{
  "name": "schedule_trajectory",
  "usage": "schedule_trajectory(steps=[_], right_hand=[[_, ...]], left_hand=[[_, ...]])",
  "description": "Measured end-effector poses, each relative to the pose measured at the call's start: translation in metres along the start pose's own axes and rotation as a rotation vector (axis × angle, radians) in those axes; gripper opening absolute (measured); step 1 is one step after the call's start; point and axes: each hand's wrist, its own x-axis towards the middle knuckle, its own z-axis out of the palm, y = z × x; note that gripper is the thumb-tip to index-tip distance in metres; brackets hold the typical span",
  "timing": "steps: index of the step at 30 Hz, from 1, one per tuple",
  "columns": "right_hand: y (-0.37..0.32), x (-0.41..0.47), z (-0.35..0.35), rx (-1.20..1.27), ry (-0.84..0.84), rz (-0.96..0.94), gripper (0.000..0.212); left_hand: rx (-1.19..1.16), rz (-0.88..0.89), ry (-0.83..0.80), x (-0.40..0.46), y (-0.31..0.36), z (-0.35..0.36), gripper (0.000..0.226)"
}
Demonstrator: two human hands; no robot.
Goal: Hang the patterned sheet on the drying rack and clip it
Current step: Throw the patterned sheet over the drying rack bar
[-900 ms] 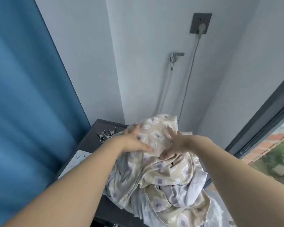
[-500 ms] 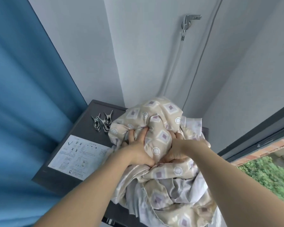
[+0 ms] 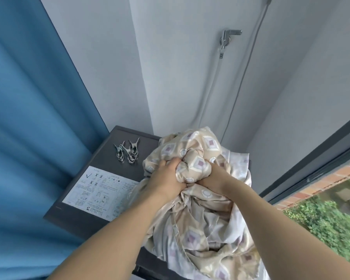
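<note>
The patterned sheet (image 3: 202,223), beige with purple squares and white rings, lies bunched on a dark grey appliance top (image 3: 107,156) and spills over its front. My left hand (image 3: 166,178) grips a fold of the cloth near the top of the pile, fingers curled into it. My right hand (image 3: 212,176) grips the bunch right beside it, partly buried in fabric. Several metal clips (image 3: 126,151) lie on the dark top to the left of the sheet. No drying rack is in view.
A white instruction label (image 3: 97,193) is stuck on the dark top. A blue curtain (image 3: 28,118) hangs on the left. A tap (image 3: 227,38) with a hose is on the grey wall. A window frame (image 3: 311,164) and greenery are at right.
Both hands went from resting on the sheet to clutching it in a tight bunch. The view has tilted down a little, showing more of the dark top and the label.
</note>
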Motion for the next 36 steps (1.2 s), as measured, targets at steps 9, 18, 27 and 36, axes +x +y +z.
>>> schedule_trajectory(steps=[9, 18, 27, 36], right_hand=[[-0.071, -0.070, -0.068, -0.045, 0.249, -0.058, 0.017], [-0.195, -0.168, -0.140, -0.183, 0.494, -0.229, 0.023], [-0.332, -0.249, -0.195, -0.059, 0.665, -0.536, 0.026], [-0.473, -0.309, -0.226, 0.083, 0.795, -0.852, 0.045]], left_hand=[[-0.016, 0.168, 0.129, -0.053, 0.065, -0.085, 0.067], [0.004, 0.385, 0.407, -0.151, 0.125, -0.210, 0.065], [0.101, 0.494, 0.701, -0.256, 0.166, -0.350, 0.072], [0.207, 0.550, 1.012, -0.372, 0.181, -0.478, 0.068]])
